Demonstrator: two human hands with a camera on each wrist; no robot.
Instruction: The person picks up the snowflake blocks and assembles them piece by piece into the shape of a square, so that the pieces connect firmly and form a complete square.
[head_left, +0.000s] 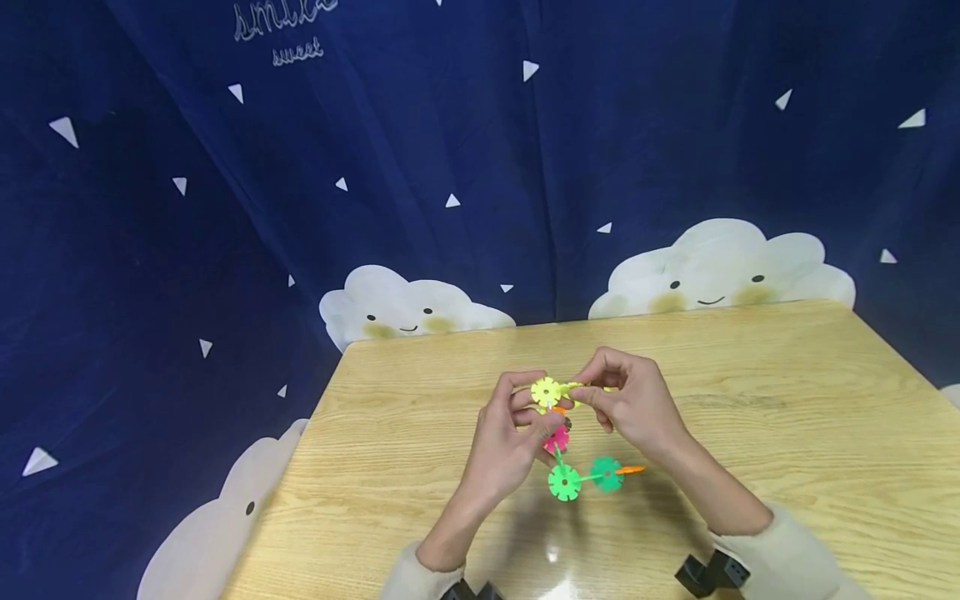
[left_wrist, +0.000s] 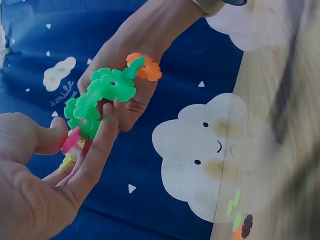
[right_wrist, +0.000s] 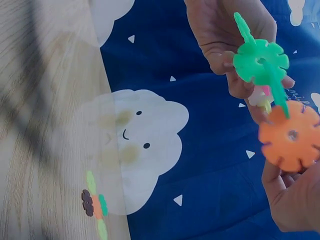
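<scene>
Joining seems the present step: above the worktop (head_left: 405,400), the left hand (head_left: 508,450) clamps its grip on the disc chain (head_left: 565,482), while the right hand (head_left: 633,404) pinches a yellow disc (head_left: 573,387). Next move probably needs straight, gentle pushing.

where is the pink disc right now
In the head view, the pink disc is low and right of centre, by the thumb tip of the left hand, between the face-on yellow disc above and the light green disc below.
</scene>
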